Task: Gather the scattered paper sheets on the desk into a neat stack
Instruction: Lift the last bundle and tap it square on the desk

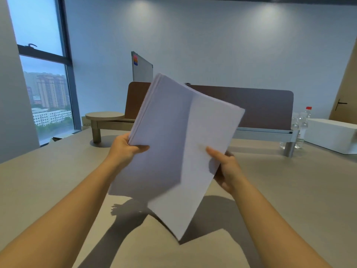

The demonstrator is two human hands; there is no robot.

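A thick bundle of white paper sheets (173,144) is held up in the air above the beige desk (58,180), tilted with one corner pointing down toward me. My left hand (125,149) grips its left edge, thumb on the front face. My right hand (224,167) grips the right edge, thumb on top and fingers behind. The sheet edges at the top left are slightly fanned. The lower corner is blurred. No loose sheets show on the desk.
A brown divider panel (260,107) on a metal rail crosses the back of the desk. A round side shelf (105,116) stands at the back left. Water bottles (301,124) and a white box (332,135) sit at the right. A whiteboard (142,67) leans behind.
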